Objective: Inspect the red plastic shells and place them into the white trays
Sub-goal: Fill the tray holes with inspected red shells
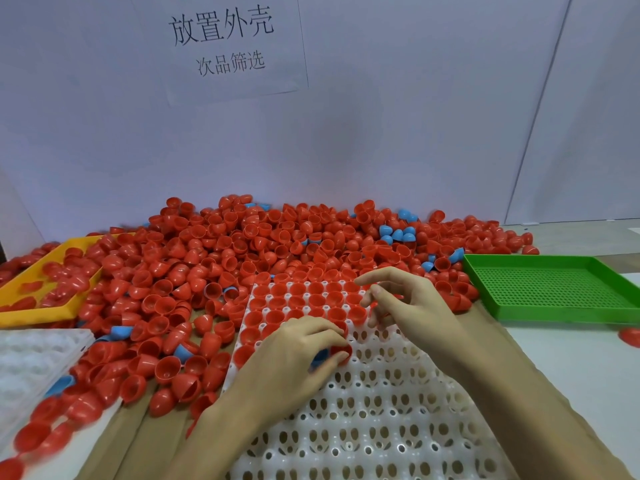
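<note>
Red plastic shells [242, 258] heaped high behind the white tray [381, 410], a great mound against the back wall, with a few blue shells [398, 233] mixed in. Front and centre on that tray, the far rows of pockets are filled with red shells sitting open side up; the near pockets are bare. Left hand [298, 355] over the tray's filled edge, fingers curled, pinching one red shell [341, 351] between thumb and fingertips, with something blue tucked in the palm behind it. Right hand [405, 303] hovers above the tray's far right corner, fingers spread and loosely bent, gripping nothing. Left of the tray, a yellow bin [34, 271] half buried in shells, and a second white tray [31, 362] nearer. Right of the tray, a green perforated tray [554, 289]. Behind it all, a paper sign [221, 43] on the wall.
</note>
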A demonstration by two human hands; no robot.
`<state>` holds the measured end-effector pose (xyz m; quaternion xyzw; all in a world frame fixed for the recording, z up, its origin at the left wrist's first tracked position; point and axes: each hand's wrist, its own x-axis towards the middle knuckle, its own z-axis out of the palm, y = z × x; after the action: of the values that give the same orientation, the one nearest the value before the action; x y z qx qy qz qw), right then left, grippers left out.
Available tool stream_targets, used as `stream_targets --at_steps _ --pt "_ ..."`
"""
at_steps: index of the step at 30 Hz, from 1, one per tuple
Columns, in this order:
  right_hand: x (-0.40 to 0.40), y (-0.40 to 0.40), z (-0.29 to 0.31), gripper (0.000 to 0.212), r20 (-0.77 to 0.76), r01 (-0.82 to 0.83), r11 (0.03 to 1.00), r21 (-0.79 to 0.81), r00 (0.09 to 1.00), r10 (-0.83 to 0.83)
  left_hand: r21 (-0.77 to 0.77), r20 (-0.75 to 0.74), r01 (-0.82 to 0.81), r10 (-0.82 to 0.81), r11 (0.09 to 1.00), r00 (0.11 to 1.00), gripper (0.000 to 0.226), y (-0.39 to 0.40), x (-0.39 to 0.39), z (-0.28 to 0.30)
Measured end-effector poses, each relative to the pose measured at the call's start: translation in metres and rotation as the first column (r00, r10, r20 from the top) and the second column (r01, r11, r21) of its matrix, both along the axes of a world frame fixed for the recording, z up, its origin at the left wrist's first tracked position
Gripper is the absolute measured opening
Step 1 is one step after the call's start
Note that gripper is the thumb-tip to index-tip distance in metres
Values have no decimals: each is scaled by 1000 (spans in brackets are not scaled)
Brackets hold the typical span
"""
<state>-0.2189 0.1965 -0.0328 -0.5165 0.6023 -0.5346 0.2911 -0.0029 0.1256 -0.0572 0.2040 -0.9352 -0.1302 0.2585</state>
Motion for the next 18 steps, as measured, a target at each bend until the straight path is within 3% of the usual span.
stream_targets --at_steps 5,12,14,18 --pt "-1 0 -1 24 -1 7 1000 11 1000 -7 115 -11 7 -6 993 1000 18 -3 -1 3" --pt "-3 2 4 25 17 34 999 3 999 -34 370 -126 -93 149 925 981 14 -30 -4 34" --pt "-3 3 5 24 24 38 999 0 999 -38 344 -93 -158 201 926 975 14 -52 -11 42" --pt "-1 3 5 24 12 33 999 0 999 -33 154 95 -315 304 936 948 25 -108 -34 43"
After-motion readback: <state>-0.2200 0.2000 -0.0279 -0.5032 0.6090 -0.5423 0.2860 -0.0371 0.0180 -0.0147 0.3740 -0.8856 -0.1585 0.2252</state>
